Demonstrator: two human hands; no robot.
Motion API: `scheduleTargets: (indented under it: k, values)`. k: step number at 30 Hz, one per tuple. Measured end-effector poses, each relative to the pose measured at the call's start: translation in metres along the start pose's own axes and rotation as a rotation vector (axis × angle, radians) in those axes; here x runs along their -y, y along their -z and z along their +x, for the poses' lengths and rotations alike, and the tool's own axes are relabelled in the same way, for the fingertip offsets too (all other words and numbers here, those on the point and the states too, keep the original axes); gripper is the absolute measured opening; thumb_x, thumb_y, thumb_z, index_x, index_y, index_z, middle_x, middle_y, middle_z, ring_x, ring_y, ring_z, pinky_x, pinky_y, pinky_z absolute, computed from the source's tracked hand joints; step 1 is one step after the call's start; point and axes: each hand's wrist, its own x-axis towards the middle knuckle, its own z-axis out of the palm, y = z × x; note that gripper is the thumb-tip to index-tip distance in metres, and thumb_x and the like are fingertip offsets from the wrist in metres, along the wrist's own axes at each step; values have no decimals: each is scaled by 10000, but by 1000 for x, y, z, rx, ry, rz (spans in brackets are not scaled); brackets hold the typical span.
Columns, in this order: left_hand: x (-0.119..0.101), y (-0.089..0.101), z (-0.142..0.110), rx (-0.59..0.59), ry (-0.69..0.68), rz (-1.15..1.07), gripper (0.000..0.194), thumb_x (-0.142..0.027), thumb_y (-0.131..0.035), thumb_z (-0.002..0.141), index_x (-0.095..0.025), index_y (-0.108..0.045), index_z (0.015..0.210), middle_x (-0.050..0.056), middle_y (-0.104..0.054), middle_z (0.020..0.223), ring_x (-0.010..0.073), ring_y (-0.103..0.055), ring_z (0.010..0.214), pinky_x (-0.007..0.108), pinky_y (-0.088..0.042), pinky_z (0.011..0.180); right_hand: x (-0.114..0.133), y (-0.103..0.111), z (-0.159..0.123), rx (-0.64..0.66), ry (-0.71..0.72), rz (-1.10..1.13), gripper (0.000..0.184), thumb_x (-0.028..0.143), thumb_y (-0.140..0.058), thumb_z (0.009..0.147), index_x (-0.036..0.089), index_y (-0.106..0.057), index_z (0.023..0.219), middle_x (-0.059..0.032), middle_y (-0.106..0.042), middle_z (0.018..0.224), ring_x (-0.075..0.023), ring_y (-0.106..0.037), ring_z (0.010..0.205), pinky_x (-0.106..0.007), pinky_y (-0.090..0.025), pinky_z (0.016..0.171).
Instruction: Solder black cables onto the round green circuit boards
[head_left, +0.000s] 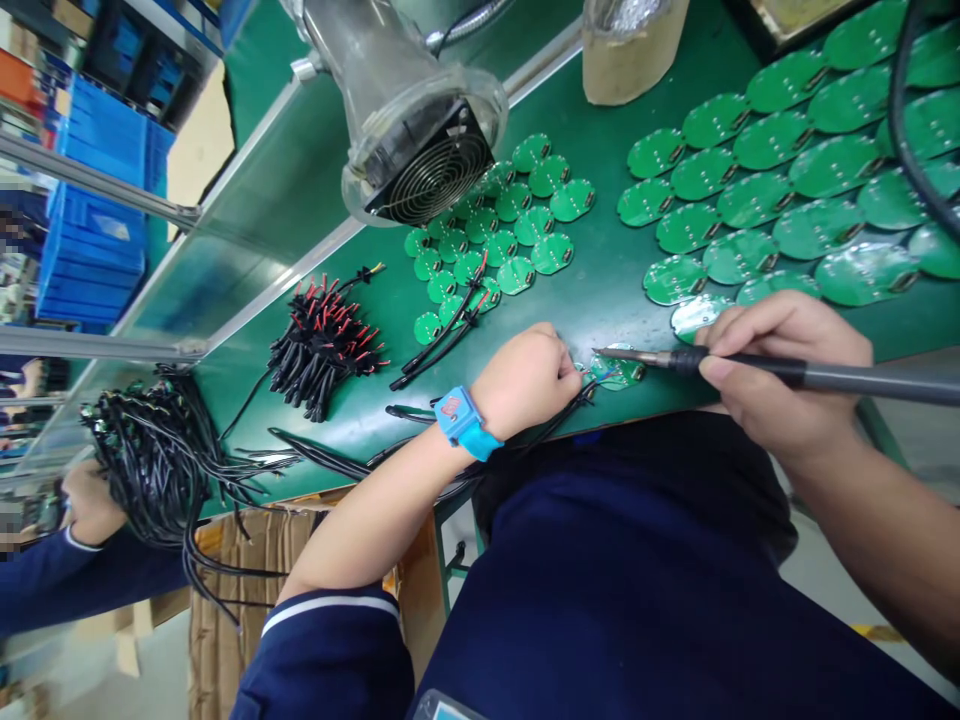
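In my right hand (787, 370) is a soldering iron (682, 360), gripped like a pen. Its tip points left and lies over a small green circuit board (619, 374) near the table's front edge. My left hand (529, 380) is closed in a pinch at the board's left side, on a black cable (574, 403). Thin coloured wires run from the cable's end onto the board. The fingertips of that hand are partly hidden. A blue wrist strap (466, 424) circles my left wrist.
Rows of green boards (772, 195) lie at right, with another group (514, 235) beneath a fume extractor fan (435, 165). Bundled black cables with red ends (326, 345) and a larger cable pile (154, 460) are at left. A co-worker's hand (91, 503) is beside that pile.
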Motion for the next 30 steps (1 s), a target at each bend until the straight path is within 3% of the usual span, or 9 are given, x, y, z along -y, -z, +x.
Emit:
scheduleTargets:
  k: [6, 8, 11, 13, 16, 19, 22, 25, 30]
  values:
    - [6, 0, -5, -62, -39, -11, 174, -169, -595, 766, -166, -611, 593, 27, -543, 648, 157, -551, 686, 283, -453, 676, -1, 1, -1, -95, 85, 55, 144, 186, -670, 610, 222, -557, 692, 9, -529, 616, -160, -507, 563, -360, -451, 550]
    - [17, 3, -5, -200, -22, -39, 144, -231, -592, 803, -171, -633, 679, 28, -571, 689, 158, -550, 726, 285, -453, 698, -2, 4, 0, -136, 111, 91, 149, 194, -677, 598, 235, -562, 684, 12, -508, 584, -171, -497, 536, -395, -481, 530]
    - [41, 13, 0, -546, 127, 74, 95, -247, -599, 808, -162, -636, 825, 48, -578, 775, 183, -537, 809, 328, -440, 771, -6, 11, 2, -239, 179, 69, 144, 221, -692, 588, 238, -563, 647, 6, -492, 552, -183, -491, 507, -412, -460, 503]
    - [56, 20, 5, -647, 234, 175, 115, -243, -632, 779, -148, -635, 843, 64, -564, 797, 208, -528, 841, 362, -427, 800, -8, 15, 2, -283, 215, 58, 149, 229, -699, 582, 233, -556, 622, 11, -470, 517, -179, -476, 476, -396, -418, 491]
    - [74, 26, 9, -548, 318, 208, 134, -260, -696, 717, -159, -654, 794, 59, -547, 764, 225, -524, 818, 385, -425, 790, -10, 18, 2, -245, 175, 85, 151, 200, -696, 573, 230, -567, 645, 6, -485, 518, -181, -473, 472, -400, -399, 516]
    - [82, 28, 7, -476, 302, 175, 58, -237, -672, 738, -180, -664, 739, 49, -535, 725, 225, -522, 813, 387, -426, 787, -11, 17, 2, -265, 196, 93, 144, 201, -690, 574, 231, -572, 651, 0, -502, 542, -181, -477, 488, -394, -400, 517]
    - [74, 28, -1, -557, 183, 102, 72, -195, -622, 780, -171, -621, 712, 41, -547, 743, 200, -525, 834, 353, -434, 796, -12, 19, 3, -270, 223, 69, 141, 219, -690, 586, 235, -562, 643, 7, -502, 545, -175, -481, 492, -376, -408, 501]
    - [46, 23, -12, -659, 13, -24, 45, -202, -567, 835, -176, -580, 800, 35, -573, 831, 159, -534, 844, 293, -453, 766, -10, 26, 5, -198, 168, 80, 149, 208, -690, 600, 231, -558, 666, 10, -518, 579, -167, -496, 520, -378, -472, 513]
    - [-9, -10, -14, -464, -145, -163, 48, -203, -568, 846, -179, -595, 814, 31, -544, 832, 133, -531, 808, 261, -453, 754, -4, 35, 4, -48, 57, 185, 145, 150, -667, 638, 214, -555, 705, 32, -490, 598, -138, -491, 536, -474, -577, 667]
